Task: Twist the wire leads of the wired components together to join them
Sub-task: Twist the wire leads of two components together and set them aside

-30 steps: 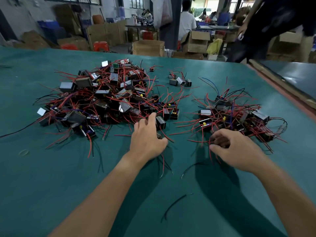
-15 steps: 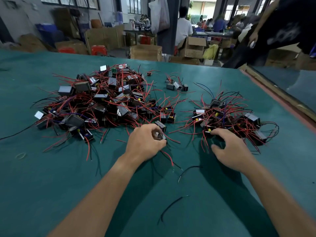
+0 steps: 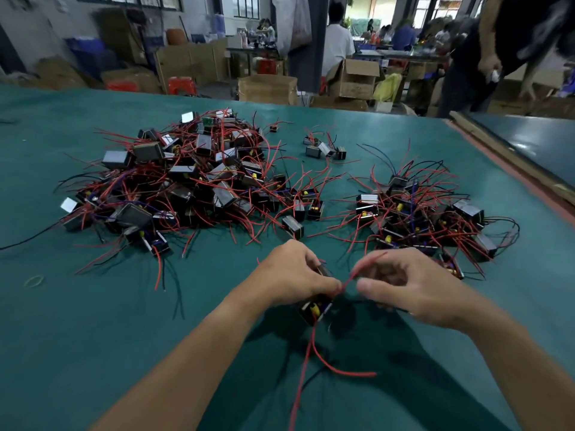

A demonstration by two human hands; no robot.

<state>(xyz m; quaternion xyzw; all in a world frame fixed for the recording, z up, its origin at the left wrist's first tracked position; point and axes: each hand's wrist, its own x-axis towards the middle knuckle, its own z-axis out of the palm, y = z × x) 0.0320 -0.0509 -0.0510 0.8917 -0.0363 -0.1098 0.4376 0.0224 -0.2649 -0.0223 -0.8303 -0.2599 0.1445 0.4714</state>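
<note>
Near the middle of the green felt-covered counter (image 3: 93,337), the left hand (image 3: 292,275) grips a small black boxy component with a yellow part (image 3: 313,309), its thumb and fingertip pinching a thin red wire lead (image 3: 357,270). The right hand (image 3: 413,287), just beside it, has curled fingers; its grasp cannot be told. Farther off lie a large left heap of wired components (image 3: 186,181) and a smaller right heap (image 3: 420,213).

At centre frame a small black wired component (image 3: 314,309) with a yellow part sits tilted. Its red wire leads (image 3: 306,362) trail toward the lower edge, and one rises up-right. A large heap (image 3: 193,188) of similar components lies upper left, a smaller heap (image 3: 420,213) at right.
</note>
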